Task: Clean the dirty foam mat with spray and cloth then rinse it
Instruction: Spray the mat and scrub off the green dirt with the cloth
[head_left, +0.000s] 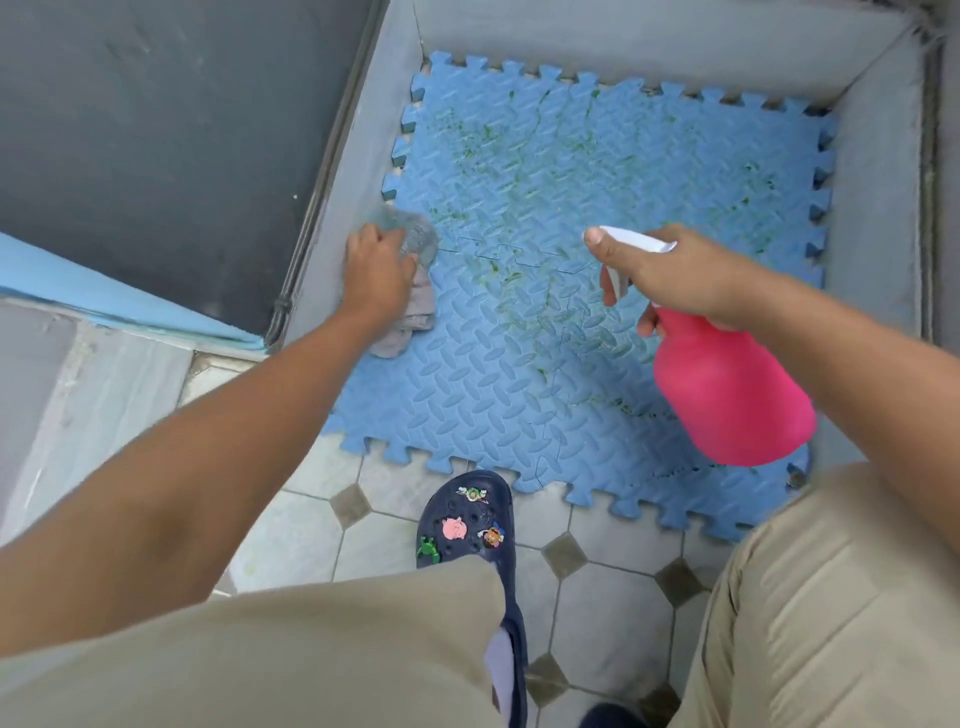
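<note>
Foam mat (597, 338): blue, interlocking puzzle-edge tiles with a raised tread pattern, lying flat on the floor in a corner bounded by low grey walls (649, 47) at the far side and the right. Green specks and smears are scattered over its far and middle parts; the near left part looks cleaner.

Cloth (410, 291): grey, crumpled, resting on the mat's left edge. The left hand (379, 270) is closed over it, fingers bunched on the fabric and pressing it down.

Spray bottle (727, 384): pink body, white trigger head (634, 241), held above the mat's right side and tilted with the nozzle pointing left. The right hand (670, 273) is wrapped around its neck, with one finger in front of the trigger. No label or writing can be read on it.

Surroundings: a dark grey panel (156, 145) lies to the left beyond the wall, with a light blue strip (104, 291) along its near edge. A dark blue clog (467, 525) carrying cartoon charms stands on the floor, toe just touching the mat's near edge. Khaki trouser legs (831, 623) fill the bottom of the view; nothing lies on the mat between the two hands.

Floor (613, 613): pale octagonal tiles with small brownish diamond insets, grout lines darkened.
</note>
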